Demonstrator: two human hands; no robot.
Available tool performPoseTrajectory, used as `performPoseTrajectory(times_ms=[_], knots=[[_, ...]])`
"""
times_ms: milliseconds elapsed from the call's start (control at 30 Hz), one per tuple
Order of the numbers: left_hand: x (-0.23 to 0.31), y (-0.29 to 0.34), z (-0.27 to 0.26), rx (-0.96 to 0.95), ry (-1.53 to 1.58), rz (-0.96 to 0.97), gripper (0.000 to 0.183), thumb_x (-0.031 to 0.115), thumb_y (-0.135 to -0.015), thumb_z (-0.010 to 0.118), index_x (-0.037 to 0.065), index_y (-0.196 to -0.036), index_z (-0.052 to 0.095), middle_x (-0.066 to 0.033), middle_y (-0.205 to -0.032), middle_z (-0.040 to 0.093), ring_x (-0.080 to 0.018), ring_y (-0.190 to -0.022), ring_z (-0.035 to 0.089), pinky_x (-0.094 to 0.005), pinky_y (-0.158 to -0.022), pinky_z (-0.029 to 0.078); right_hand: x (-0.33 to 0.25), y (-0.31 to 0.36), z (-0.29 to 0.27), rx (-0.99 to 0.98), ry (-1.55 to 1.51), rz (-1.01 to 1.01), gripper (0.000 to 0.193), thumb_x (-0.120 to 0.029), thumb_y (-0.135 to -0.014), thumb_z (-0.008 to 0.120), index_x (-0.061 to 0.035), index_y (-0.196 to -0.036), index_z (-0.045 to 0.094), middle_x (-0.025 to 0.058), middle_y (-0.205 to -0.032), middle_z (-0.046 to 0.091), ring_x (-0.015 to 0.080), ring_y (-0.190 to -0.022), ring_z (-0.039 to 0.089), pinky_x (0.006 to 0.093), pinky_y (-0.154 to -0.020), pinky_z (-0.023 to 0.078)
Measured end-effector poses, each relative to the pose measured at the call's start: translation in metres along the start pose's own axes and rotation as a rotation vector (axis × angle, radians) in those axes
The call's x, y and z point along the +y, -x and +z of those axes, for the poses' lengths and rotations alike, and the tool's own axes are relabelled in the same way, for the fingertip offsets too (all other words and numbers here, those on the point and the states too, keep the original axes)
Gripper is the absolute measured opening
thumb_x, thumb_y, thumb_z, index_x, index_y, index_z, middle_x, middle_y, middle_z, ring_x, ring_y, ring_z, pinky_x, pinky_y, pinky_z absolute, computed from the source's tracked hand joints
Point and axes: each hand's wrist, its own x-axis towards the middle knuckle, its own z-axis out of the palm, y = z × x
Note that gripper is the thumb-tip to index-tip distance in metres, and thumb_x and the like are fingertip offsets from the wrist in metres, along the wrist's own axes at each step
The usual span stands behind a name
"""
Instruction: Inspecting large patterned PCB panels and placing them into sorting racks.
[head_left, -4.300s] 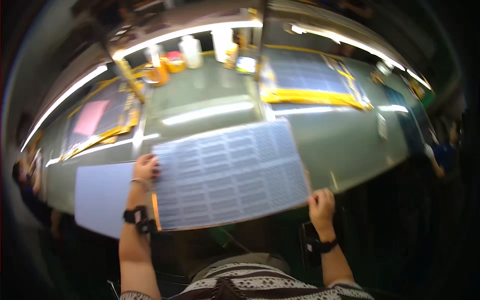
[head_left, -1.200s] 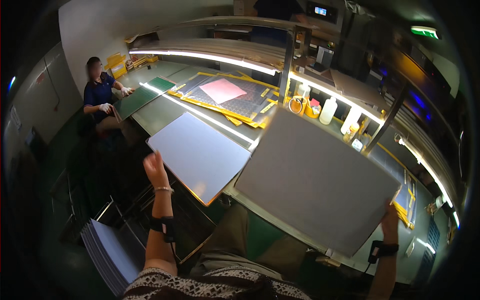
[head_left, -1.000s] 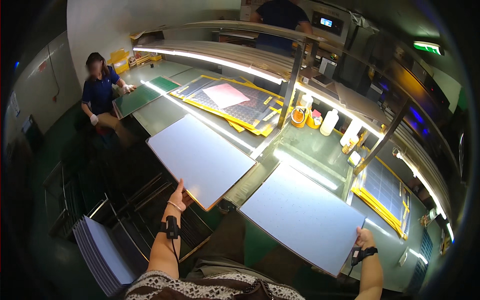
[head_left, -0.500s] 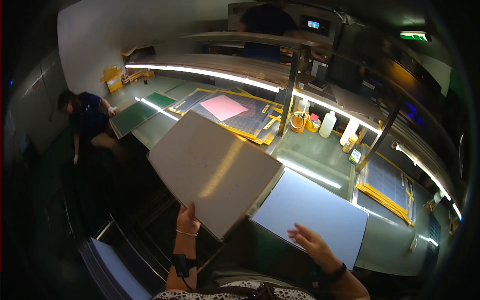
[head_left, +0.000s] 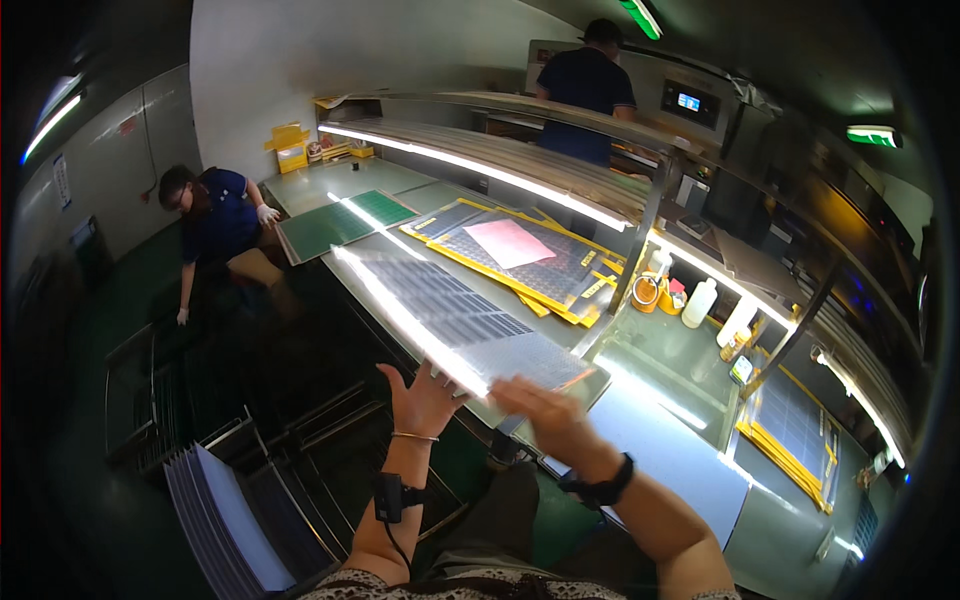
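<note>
Head cam, L fingers (head_left: 432,383) apart, touching panel (head_left: 455,308) edge, R fingers (head_left: 520,395) blurred, can't tell

Open bench (head_left: 660,350) before bottles (head_left: 699,304), metal post (head_left: 655,205) and panel (head_left: 465,318) at left

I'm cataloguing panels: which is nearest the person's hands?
The dark-patterned panel, its near edge at the left hand and right hand; the pale panel to its right is plain, and the green panel lies farther off.
</note>
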Motion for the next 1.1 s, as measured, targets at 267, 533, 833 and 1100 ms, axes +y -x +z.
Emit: performPoseTrajectory(times_ms=[267, 533, 833, 1100], knots=[[-0.031, 0.033, -0.099, 0.477, 0.059, 0.221, 0.083, 0.073, -0.074, 0.043, 0.007, -0.125, 0.045, -0.011, -0.125, 0.048, -0.0299, -0.114, 0.043, -0.0459, -0.099, 0.031, 0.027, 0.044, 0.135, -0.304, 0.021, -0.211, 0.017, -0.009, -0.076, 0.053, -0.0084, -0.093, 0.052, 0.0118, -0.107, 0.052, 0.0275, -0.098, 0.054, 0.0359, -0.069, 0.051], [-0.04, 0.036, -0.093, 0.429, 0.136, 0.16, 0.084, 0.071, -0.076, 0.043, 0.003, -0.126, 0.042, -0.0117, -0.125, 0.049, -0.0284, -0.116, 0.043, -0.0427, -0.099, 0.034, 0.033, 0.047, 0.129, -0.338, -0.14, 0.112, 0.01, -0.007, -0.08, 0.055, -0.006, -0.09, 0.052, 0.0136, -0.094, 0.06, 0.0301, -0.08, 0.061, 0.0304, -0.067, 0.053], [-0.05, 0.023, -0.044, 0.751, -0.463, 0.286, 0.03, 0.006, -0.084, 0.056, -0.005, -0.112, 0.051, -0.0115, -0.102, 0.058, -0.0216, -0.09, 0.057, -0.0331, -0.08, 0.046, -0.001, 0.007, 0.044, -0.039, 0.167, 0.161, 0.005, -0.009, -0.078, 0.056, -0.0055, -0.081, 0.055, 0.0105, -0.064, 0.057, 0.0296, -0.059, 0.06, 0.0376, -0.053, 0.047], [-0.011, 0.072, 0.004, 0.821, -0.894, 0.567, 0.018, 0.009, -0.082, 0.06, -0.003, -0.095, 0.059, -0.0041, -0.083, 0.061, -0.0103, -0.074, 0.055, -0.0258, -0.066, 0.045, 0.012, 0.001, 0.011, -0.009, 0.022, 0.177, 0.024, 0.003, -0.073, 0.047, -0.0012, -0.089, 0.064, 0.0146, -0.072, 0.064, 0.0265, -0.064, 0.063, 0.0348, -0.056, 0.05]])
